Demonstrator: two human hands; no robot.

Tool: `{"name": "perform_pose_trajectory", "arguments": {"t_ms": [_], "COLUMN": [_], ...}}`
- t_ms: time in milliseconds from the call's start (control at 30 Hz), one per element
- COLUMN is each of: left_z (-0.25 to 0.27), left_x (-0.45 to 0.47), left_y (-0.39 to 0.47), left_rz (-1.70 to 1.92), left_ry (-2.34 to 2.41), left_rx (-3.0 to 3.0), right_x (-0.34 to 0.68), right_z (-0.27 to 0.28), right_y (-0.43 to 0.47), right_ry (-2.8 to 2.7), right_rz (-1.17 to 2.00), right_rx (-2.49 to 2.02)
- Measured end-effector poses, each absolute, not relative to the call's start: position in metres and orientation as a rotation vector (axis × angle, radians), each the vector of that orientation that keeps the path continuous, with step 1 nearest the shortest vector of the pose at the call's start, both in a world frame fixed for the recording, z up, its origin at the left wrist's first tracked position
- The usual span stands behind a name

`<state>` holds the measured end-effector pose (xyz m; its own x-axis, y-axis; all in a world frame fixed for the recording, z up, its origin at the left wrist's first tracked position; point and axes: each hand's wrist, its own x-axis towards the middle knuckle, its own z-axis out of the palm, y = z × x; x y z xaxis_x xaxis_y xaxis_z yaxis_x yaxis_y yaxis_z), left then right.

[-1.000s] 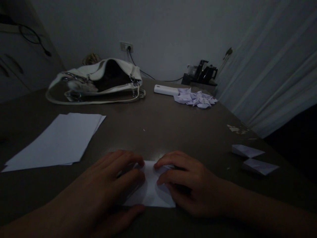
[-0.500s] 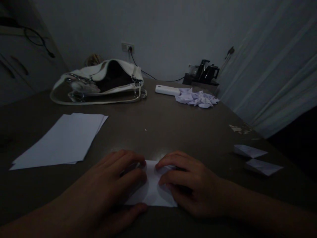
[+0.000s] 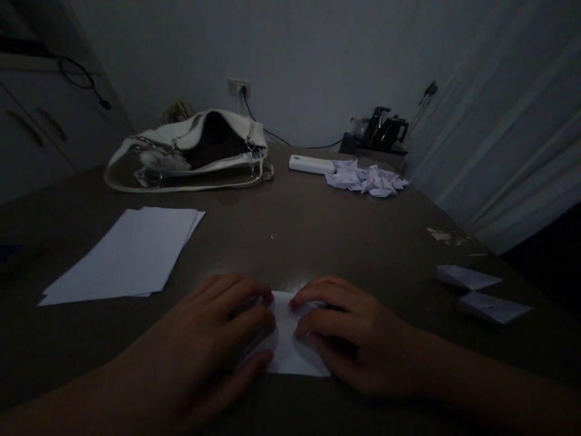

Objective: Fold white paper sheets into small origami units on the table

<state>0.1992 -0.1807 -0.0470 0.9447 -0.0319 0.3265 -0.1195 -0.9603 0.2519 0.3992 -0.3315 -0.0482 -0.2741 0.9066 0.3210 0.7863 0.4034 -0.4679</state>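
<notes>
A small white sheet of paper (image 3: 285, 354) lies on the table in front of me, partly covered by both hands. My left hand (image 3: 227, 333) rests over its left part, fingers apart and bent with the tips on the paper. The left thumb touches near its front edge. Across a narrow strip of bare paper, my right hand (image 3: 349, 333) presses bent, spread fingertips onto the right part. Neither hand visibly grips the sheet. What lies beneath the palms is hidden.
A stack of white paper (image 3: 131, 254) lies at left. Two folded paper pieces (image 3: 494, 307) are at right. Farther back are a white handbag (image 3: 181, 139), a white handheld object (image 3: 311, 164), a pile of folded paper (image 3: 367, 178) and a black kettle (image 3: 390, 133).
My left thumb has moved up onto the paper's front edge. The fingers have otherwise hardly moved. The whole view has shifted slightly, so things appear a little farther right.
</notes>
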Motion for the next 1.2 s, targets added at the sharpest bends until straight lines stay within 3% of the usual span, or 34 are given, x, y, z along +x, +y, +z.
{"name": "perform_pose_trajectory", "arguments": {"t_ms": [1200], "left_z": [-0.0541], "left_x": [0.2020], "left_y": [-0.1762], "left_rz": [0.413], "left_ry": [0.024], "left_rx": [2.670], "right_x": [0.3968], "right_z": [-0.0463], "right_y": [-0.3314], "right_ry": [-2.113], "right_rz": [0.343], "right_rx": [-1.468]}}
